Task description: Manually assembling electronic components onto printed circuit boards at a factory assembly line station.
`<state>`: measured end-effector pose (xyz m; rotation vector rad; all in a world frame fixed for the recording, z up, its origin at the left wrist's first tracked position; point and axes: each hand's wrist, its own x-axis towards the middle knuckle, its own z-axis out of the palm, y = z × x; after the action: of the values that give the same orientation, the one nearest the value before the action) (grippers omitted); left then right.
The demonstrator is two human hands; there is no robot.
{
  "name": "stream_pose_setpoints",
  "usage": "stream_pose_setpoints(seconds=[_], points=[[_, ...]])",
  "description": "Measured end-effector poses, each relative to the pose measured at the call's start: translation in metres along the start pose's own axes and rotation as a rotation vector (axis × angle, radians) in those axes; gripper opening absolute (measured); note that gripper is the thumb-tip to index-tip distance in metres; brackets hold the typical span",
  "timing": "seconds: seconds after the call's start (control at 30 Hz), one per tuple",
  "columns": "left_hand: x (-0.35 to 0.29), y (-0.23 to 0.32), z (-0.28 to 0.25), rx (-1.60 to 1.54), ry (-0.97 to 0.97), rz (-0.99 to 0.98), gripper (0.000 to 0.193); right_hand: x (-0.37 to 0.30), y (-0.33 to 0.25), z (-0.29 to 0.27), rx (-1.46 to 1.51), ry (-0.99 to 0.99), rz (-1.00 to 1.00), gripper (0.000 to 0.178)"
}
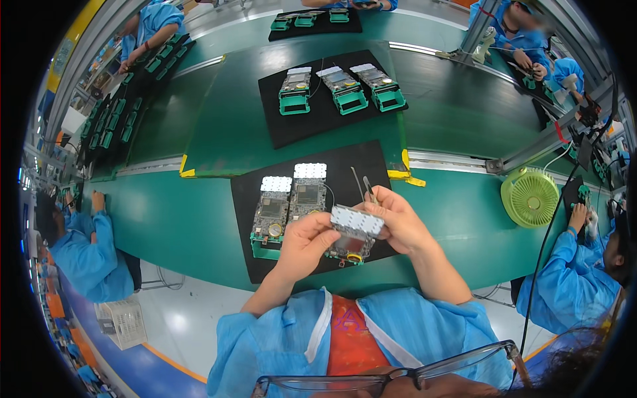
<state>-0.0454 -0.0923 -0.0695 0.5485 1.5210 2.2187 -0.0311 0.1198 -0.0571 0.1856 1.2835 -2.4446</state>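
Over the near black mat (pixel 244 199), a circuit board (pixel 350 244) with a white dotted strip along its top is held up and tilted. My left hand (pixel 304 244) pinches its left side between thumb and fingers. My right hand (pixel 400 222) grips the right end of the white strip, with metal tweezers (pixel 358 180) also in its fingers, tips pointing away from me. Left of the held board, two similar boards (pixel 271 208) lie side by side on the mat, with a green plastic frame (pixel 267 251) showing at the near end. My left hand partly covers the second board.
Farther off, a second black mat (pixel 282 132) carries three boards in green frames (pixel 348 99) on the dark green conveyor (pixel 219 99). A light green fan (pixel 530 198) stands at the right, near a hanging black cable. Co-workers in blue sit left, right and across.
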Motion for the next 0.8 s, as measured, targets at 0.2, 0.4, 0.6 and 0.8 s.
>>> stream_pose_setpoints(seconds=[0.2, 0.4, 0.6, 0.8], points=[[-0.005, 0.006, 0.004, 0.153, -0.055, -0.014, 0.019, -0.009, -0.009, -0.006, 0.170, -0.040, -0.202, 0.009], [-0.003, -0.003, 0.004, 0.021, 0.220, -0.040, 0.012, -0.017, -0.012, 0.010, -0.088, 0.232, -0.343, 0.006], [0.005, 0.002, 0.019, 0.054, 0.244, -0.007, 0.008, -0.032, -0.007, 0.038, -0.650, 0.316, -0.531, 0.008], [0.004, 0.002, 0.033, 0.148, 0.183, 0.043, 0.013, -0.030, 0.003, 0.039, -0.856, 0.309, -0.672, 0.008]])
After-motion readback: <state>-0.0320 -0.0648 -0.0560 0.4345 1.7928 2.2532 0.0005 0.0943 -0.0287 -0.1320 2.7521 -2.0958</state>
